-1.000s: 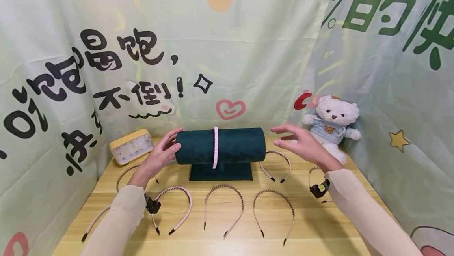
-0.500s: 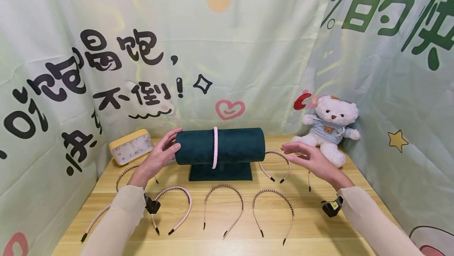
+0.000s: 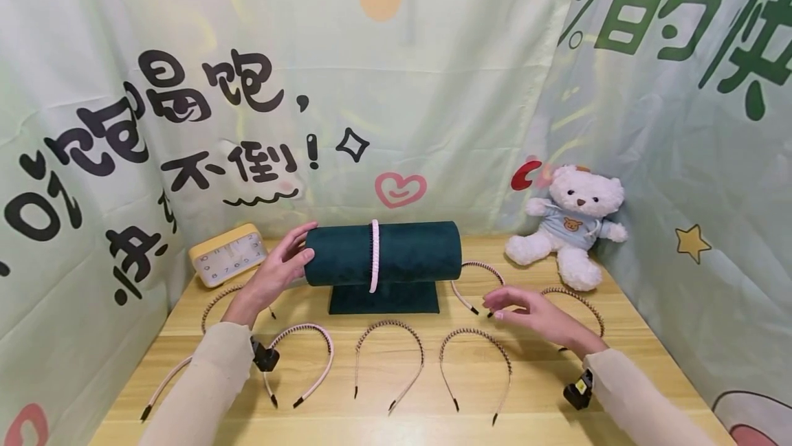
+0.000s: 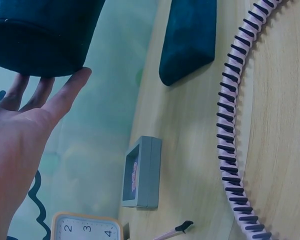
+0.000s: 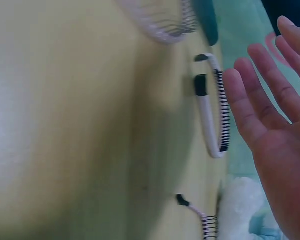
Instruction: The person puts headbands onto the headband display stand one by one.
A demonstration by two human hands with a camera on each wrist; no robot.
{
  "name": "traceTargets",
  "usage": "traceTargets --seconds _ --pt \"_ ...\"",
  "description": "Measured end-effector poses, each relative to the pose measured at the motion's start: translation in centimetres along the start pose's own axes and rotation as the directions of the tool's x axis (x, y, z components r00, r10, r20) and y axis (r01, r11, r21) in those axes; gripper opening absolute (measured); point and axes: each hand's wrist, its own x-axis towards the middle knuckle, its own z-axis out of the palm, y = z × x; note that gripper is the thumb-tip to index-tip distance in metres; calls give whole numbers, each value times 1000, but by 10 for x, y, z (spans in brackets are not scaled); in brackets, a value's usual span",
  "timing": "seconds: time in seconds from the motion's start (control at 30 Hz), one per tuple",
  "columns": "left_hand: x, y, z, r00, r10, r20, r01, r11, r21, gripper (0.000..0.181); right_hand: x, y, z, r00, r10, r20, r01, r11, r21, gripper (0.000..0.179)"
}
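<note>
A dark green velvet headband stand with a roll-shaped top is at the middle back. One pink headband sits over its roll, left of centre. My left hand touches the roll's left end with extended fingers; the left wrist view shows fingertips against the end's edge. My right hand is above the table, right of the stand, and holds nothing. In the right wrist view its fingers are spread and nearly straight. Close to it are a headband partly behind the wrist and another headband beside the stand.
Several headbands lie in front, including a pink one, a middle one and one at right. A yellow clock and a white teddy bear stand at the back corners. A small grey box is near the clock.
My right hand has moved down and toward me, away from beside the roll's right end, uncovering the bear and the right headband. The left hand keeps its place.
</note>
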Motion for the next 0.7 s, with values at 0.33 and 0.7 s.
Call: traceTargets --seconds 0.33,0.7 --pt "1 -1 0 1000 2 -3 -3 1000 -10 60 -5 13 10 997 -54 50 56 998 -33 32" --pt "1 0 0 1000 3 -2 -3 1000 -7 61 -5 17 18 990 -84 117 90 995 -49 23"
